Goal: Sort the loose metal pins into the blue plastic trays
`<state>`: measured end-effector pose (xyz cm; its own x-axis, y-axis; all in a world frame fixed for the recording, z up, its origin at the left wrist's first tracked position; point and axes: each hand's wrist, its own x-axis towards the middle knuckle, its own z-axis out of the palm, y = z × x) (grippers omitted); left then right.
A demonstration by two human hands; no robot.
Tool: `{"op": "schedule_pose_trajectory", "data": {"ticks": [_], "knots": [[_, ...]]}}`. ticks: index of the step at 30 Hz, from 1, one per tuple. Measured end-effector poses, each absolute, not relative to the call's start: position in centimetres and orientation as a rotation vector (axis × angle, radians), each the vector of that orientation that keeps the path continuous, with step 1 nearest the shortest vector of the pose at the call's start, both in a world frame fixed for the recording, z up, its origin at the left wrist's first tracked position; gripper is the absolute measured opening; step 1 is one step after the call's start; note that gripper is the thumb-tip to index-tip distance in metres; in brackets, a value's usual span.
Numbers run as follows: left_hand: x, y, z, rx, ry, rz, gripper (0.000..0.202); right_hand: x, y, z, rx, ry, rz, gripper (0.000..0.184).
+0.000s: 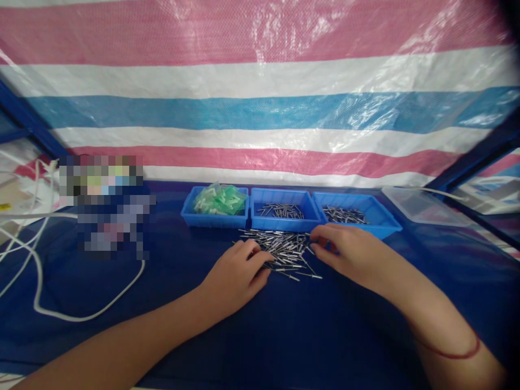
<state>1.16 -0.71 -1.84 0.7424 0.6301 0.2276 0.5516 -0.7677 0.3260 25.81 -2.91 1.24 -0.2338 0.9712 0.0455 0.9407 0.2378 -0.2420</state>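
Note:
A loose pile of silver pop rivets (284, 246) lies on the dark blue tabletop, in front of three blue bins. At the pile's left front edge, my left hand (244, 268) rests with its fingers curled and the thumb close to the index finger. Its fingertips touch the rivets; whatever they pinch is hidden. My right hand (345, 249) is at the pile's right side, below the right bin (377, 214). Thumb and fingers there bend together in a pinch, and I cannot make out what is between them. More rivets lie inside the middle bin (284, 223) and the right bin.
The left bin (215, 221) holds green and clear plastic packets (219, 200). A translucent plastic lid or tray (422, 206) lies at the back right. White cables (40, 281) loop across the left side, beside a blurred-out area. A striped plastic sheet (260, 114) hangs behind.

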Motion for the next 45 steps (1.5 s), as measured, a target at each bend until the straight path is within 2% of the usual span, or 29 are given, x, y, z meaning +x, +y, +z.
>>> {"op": "schedule_pose_trajectory", "data": {"ticks": [4, 15, 24, 35, 45], "knots": [[1.5, -1.3, -2.0, 2.729, 0.951, 0.444, 0.021, 27.1, -2.9, 0.5, -1.95, -2.285, 0.124, 0.019], [1.3, -2.2, -1.6, 2.845, 0.845, 0.473, 0.025, 25.9, -3.6, -0.4, -1.931, -2.403, -0.163, 0.025], [2.1, -3.4, -0.9, 2.884, 0.089, 0.398, 0.037, 25.5, -3.9, -0.8, -1.989, -2.349, 0.028, 0.022], [2.1, -3.0, -1.9, 2.917, 0.399, 0.369, 0.039, 24.2, -4.3, -1.4, -1.963, -2.409, 0.192, 0.028], [2.2, -2.1, -2.0, 2.815, 0.523, 0.36, 0.041, 23.4, -3.6, -1.0, -1.771, -2.427, 0.34, 0.021]]}}
